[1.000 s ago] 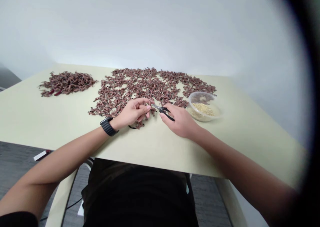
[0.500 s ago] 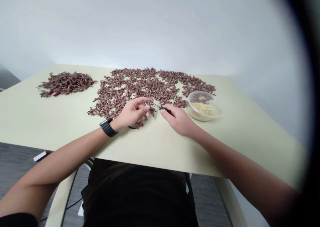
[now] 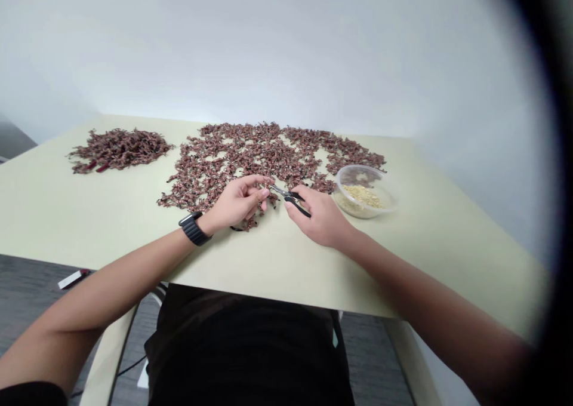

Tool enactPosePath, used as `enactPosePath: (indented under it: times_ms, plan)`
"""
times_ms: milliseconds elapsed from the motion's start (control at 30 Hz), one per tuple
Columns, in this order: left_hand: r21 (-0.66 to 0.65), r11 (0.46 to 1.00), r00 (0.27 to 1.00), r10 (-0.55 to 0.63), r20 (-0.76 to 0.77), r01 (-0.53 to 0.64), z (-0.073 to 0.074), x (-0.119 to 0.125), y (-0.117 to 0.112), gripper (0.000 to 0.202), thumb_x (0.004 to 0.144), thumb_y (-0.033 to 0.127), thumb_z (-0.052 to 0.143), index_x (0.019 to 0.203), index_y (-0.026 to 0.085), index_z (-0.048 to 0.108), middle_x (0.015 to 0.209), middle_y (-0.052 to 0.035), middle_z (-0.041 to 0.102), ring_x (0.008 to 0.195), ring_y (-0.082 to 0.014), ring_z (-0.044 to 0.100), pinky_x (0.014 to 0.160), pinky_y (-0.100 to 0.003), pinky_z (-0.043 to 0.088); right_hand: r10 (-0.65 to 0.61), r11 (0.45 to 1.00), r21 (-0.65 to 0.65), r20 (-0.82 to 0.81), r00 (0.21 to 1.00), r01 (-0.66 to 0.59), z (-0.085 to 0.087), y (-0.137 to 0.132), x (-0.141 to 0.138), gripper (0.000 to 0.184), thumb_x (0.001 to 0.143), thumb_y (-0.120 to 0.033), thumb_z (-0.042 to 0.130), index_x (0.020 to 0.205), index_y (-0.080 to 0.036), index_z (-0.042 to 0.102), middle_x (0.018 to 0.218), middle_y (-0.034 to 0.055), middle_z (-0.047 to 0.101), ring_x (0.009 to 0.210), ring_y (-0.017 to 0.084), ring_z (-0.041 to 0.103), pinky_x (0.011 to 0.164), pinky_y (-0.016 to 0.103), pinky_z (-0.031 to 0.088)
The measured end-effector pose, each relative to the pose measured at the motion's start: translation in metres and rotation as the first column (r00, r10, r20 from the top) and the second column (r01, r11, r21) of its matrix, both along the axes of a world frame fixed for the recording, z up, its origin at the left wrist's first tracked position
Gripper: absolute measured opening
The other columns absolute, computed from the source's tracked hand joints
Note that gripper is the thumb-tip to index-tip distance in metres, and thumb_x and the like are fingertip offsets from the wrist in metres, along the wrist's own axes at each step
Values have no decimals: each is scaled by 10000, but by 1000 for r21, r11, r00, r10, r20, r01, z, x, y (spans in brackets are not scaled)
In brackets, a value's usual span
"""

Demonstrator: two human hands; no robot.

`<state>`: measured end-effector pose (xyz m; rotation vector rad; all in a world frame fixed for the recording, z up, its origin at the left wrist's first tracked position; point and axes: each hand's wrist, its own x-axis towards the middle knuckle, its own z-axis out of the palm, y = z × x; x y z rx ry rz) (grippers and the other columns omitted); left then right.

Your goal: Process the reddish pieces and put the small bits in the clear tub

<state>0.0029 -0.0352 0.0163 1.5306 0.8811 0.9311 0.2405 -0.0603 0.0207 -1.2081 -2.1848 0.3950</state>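
Observation:
My left hand (image 3: pixel 239 202), with a black watch on the wrist, pinches a small dried reddish-brown piece at its fingertips, just above the near edge of a wide spread of such pieces (image 3: pixel 250 155). My right hand (image 3: pixel 320 218) grips small black-handled scissors (image 3: pixel 289 196), whose blades point left and meet the left fingertips. Both hands rest low over the pale table (image 3: pixel 277 263).
A clear plastic bowl (image 3: pixel 363 191) holding pale yellowish bits stands just right of my right hand. A separate heap of reddish-brown pieces (image 3: pixel 119 148) lies at the far left. A white wall rises behind the table. My dark-clothed lap is below the near edge.
The scissors' handles closed half a second ago and have spread apart again. Both hands stay in nearly the same place.

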Motion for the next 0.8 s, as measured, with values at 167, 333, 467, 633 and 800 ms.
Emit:
enactPosePath:
  times_ms: [167, 333, 467, 633, 800]
  plan:
    - [-3, 1000, 1000, -3, -8, 3, 0, 0, 0, 506, 930, 459, 685, 1310, 143, 579, 734, -30, 693, 401, -45, 444, 386, -173, 367, 0, 1000, -9, 4, 1000, 0, 1, 0, 0, 259, 995, -443, 517, 1022, -196, 589, 817, 41, 635, 720, 203, 565, 646, 314, 342]
    - [-14, 1000, 1000, -8, 9, 8, -1, 1, 0, 519, 921, 460, 697, 1306, 137, 569, 729, -32, 698, 400, -46, 447, 387, -171, 358, 7, 1000, -13, 7, 1000, -7, 2, -1, 0, 250, 1000, -440, 509, 1015, -202, 584, 806, 36, 621, 703, 198, 556, 633, 311, 335]
    - [-6, 1000, 1000, -9, 0, 9, 0, 0, -1, 519, 922, 448, 696, 1315, 133, 571, 730, -37, 705, 396, -46, 446, 391, -172, 365, -7, 1000, -29, -1, 1000, 7, 1, -2, -1, 253, 993, -452, 515, 997, -206, 575, 742, 17, 576, 670, 192, 531, 620, 310, 323]
    - [72, 997, 999, -12, -52, 16, 2, 0, -2, 522, 943, 420, 669, 1365, 129, 572, 739, -48, 706, 404, -48, 450, 392, -169, 373, 8, 966, -251, -181, 984, -54, 3, -1, -2, 310, 993, -497, 497, 876, -217, 560, 712, -2, 530, 623, 161, 464, 577, 296, 319]
    - [150, 988, 996, -8, -94, 22, 4, -1, -2, 499, 953, 404, 652, 1374, 146, 577, 763, -54, 708, 422, -53, 464, 399, -167, 384, -111, 527, -746, -536, 837, -407, 11, 4, 0, 467, 971, -644, 394, 901, -216, 567, 653, -36, 325, 518, 132, 201, 438, 269, 165]
